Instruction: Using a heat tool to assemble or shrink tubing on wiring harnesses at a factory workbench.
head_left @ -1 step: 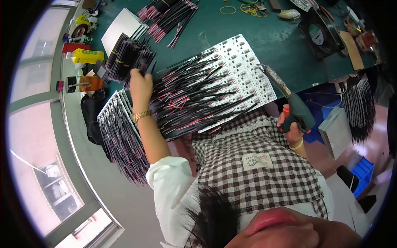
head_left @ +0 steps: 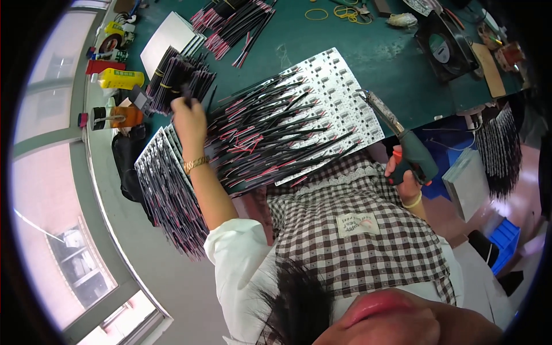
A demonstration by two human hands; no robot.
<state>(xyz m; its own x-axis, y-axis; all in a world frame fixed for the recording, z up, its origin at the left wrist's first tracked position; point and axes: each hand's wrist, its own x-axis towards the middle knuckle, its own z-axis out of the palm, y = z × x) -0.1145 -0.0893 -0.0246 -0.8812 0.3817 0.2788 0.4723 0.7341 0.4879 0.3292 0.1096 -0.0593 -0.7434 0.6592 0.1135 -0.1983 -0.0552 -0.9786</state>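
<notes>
My left hand [head_left: 190, 123] reaches into a banded bundle of black wires [head_left: 167, 80] on the left of the bench. Its fingertips blur against the dark wires, so their grip is unclear. My right hand [head_left: 407, 187] is wrapped round the dark green handle of a soldering gun [head_left: 417, 154], whose metal tip points up and left over the board's right edge. Between the hands lies a white circuit board panel [head_left: 339, 98] with rows of small dark parts. Many black and red wires [head_left: 259, 132] spread leftward over it, covering its left part.
More wired panels [head_left: 167, 184] overhang the bench's left edge. Behind them stand white sheets [head_left: 172, 40], another wire bundle [head_left: 233, 23], a yellow bottle [head_left: 119, 78] and an amber bottle [head_left: 125, 116]. A black fan [head_left: 443, 49] sits at right, near a hanging wired panel [head_left: 500, 152].
My left hand has shifted slightly left and down along the wire bundle. My right hand, the soldering gun and the board stay where they were.
</notes>
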